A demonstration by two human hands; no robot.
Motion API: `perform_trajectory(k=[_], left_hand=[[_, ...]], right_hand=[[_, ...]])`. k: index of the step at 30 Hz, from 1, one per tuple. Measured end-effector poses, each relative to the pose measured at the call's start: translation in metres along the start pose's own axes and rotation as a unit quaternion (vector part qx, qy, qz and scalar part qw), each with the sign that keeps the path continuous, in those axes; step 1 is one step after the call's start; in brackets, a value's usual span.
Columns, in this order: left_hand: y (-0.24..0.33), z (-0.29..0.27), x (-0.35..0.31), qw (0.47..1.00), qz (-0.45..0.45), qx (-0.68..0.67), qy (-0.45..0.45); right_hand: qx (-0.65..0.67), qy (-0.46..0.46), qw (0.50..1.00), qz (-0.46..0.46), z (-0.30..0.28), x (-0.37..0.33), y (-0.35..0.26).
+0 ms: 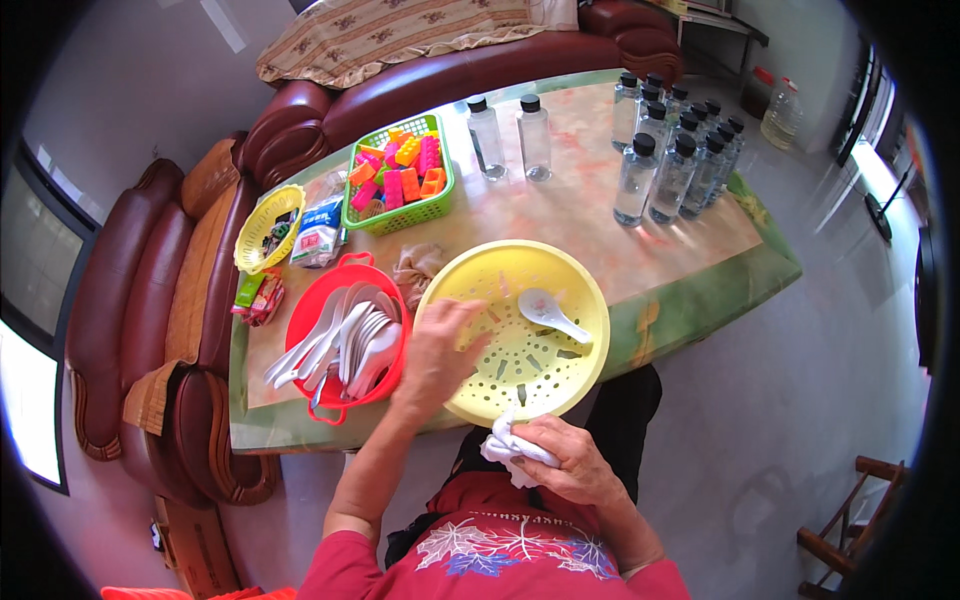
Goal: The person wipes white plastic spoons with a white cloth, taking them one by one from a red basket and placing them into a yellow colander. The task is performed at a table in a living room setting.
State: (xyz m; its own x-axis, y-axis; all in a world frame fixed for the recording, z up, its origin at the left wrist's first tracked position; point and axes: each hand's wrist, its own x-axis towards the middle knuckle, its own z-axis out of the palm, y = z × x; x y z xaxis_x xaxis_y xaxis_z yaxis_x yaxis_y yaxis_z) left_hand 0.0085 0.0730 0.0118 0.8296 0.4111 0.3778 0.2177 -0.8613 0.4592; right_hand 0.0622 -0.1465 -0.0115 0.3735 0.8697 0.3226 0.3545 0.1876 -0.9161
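My right hand [578,460] grips a bunched white cloth [510,450] just below the near rim of a round yellow colander [592,300]. One white soup spoon [550,315] lies inside the colander, its handle pointing toward the near right. Over the colander's left edge is my left hand [437,355], fingers apart and nothing in them. To its left, a red basket [300,330] with two handles holds several white spoons [350,335], bunched with handles toward the near left.
A green basket [447,200] of colourful building blocks stands farther back, beside a white and blue packet [318,232] and a yellow basket [250,235] of small dark items. Several clear bottles with black caps [635,180] are grouped at the far right; two bottles [535,140] stand apart.
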Motion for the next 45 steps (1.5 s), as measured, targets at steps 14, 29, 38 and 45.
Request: perform_trajectory(k=[14, 29, 38, 45], left_hand=[[0.04, 0.099, 0.023, 0.981, 0.092, 0.087, -0.146], [-0.001, 0.042, -0.007, 0.965, -0.166, -0.192, -0.063], [-0.001, 0.034, -0.019, 0.992, 0.001, -0.08, 0.102], [0.011, 0.018, -0.039, 0.843, -0.271, -0.462, 0.055]], right_hand=[[0.018, 0.029, 0.999, 0.025, -0.013, -0.013, 0.007], [0.025, 0.029, 0.999, 0.03, -0.006, -0.015, 0.006], [0.011, 0.055, 0.997, 0.047, -0.011, -0.015, 0.002], [-0.006, 0.26, 0.959, 0.114, -0.026, 0.03, -0.01]])
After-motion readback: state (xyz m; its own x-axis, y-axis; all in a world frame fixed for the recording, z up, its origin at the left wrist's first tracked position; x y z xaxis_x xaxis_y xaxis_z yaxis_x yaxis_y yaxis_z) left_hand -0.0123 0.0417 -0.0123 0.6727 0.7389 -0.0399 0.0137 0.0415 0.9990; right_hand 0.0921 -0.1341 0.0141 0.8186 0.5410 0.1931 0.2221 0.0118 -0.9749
